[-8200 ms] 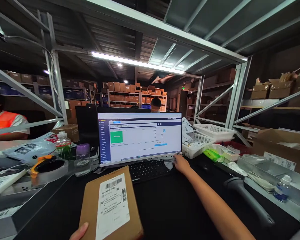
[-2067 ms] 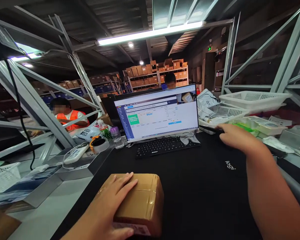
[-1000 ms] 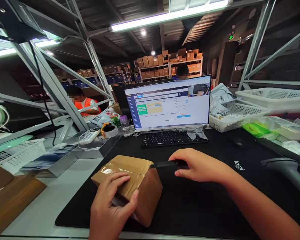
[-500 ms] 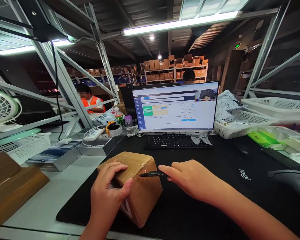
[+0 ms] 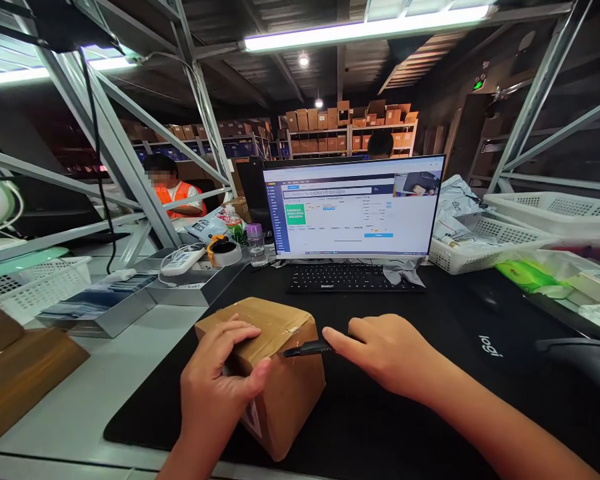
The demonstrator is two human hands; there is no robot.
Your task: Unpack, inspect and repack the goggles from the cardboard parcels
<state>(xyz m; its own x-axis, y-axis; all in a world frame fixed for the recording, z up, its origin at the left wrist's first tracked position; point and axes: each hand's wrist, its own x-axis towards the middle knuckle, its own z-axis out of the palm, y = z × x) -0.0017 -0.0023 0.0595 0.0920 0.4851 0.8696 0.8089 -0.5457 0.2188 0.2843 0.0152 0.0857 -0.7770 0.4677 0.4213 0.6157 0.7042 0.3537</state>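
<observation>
A taped cardboard box (image 5: 295, 400) rests on the black desk mat, its top turned partly towards me. My left hand (image 5: 215, 380) grips the box from its left side, with the fingers over the top and the thumb at the near edge. In my right hand (image 5: 385, 350) is a slim black box cutter (image 5: 309, 348), the index finger stretched along it. The cutter's tip points left and lies at the box's upper edge, close to my left thumb. Clear tape with a torn-looking bit shows at the top corner. My right hand's curled fingers are mostly hidden.
Behind the box stand a keyboard (image 5: 350, 279) and a lit monitor (image 5: 340, 220). White baskets (image 5: 463, 257) are at the right, near a dark scanner-like device (image 5: 580, 353). Metal trays (image 5: 115, 323) and more cardboard (image 5: 30, 373) lie left. A person in an orange vest (image 5: 175, 197) sits beyond.
The box cutter and my right hand have shifted slightly to the right along the box's edge. My left hand keeps its hold. The camera view has tilted a little.
</observation>
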